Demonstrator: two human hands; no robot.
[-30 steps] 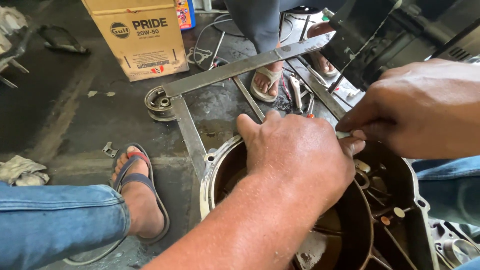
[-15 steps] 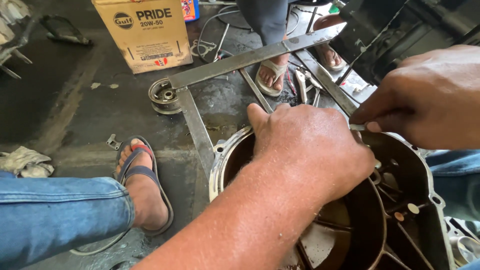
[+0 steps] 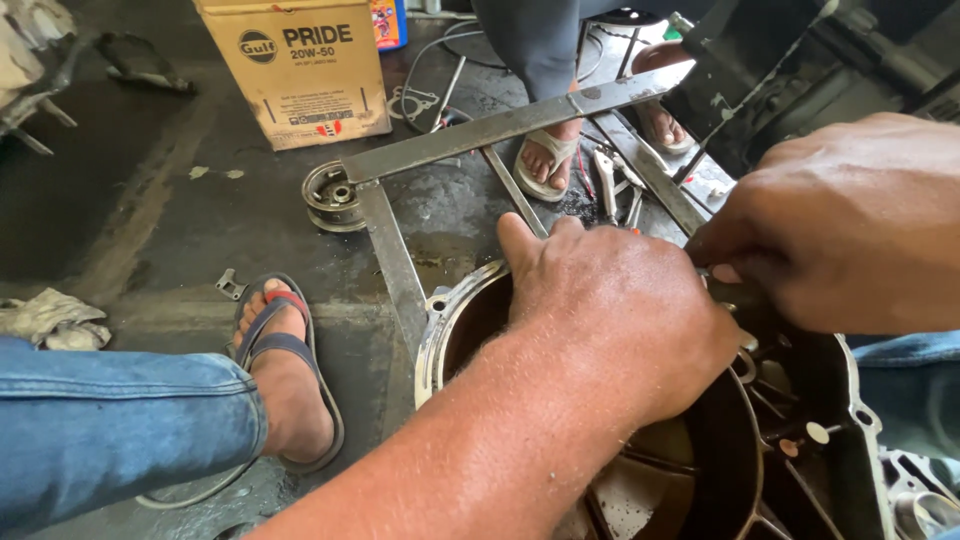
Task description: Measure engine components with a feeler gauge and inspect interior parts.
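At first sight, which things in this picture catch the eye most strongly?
Two bare hands meet at centre right: the left hand lies over the rim of a round metal engine casing, and the right hand pinches something small beside it. At upper left a cardboard carton stands on the oily floor, behind a flat steel frame.

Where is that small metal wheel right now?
The wheel lies on the floor in the upper left of the head view, at the corner of the metal frame, just below the cardboard box.

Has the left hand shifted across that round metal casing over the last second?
No. The left hand stays pressed on the round metal casing, its thumb at the same spot on the rim; only the camera view moved.
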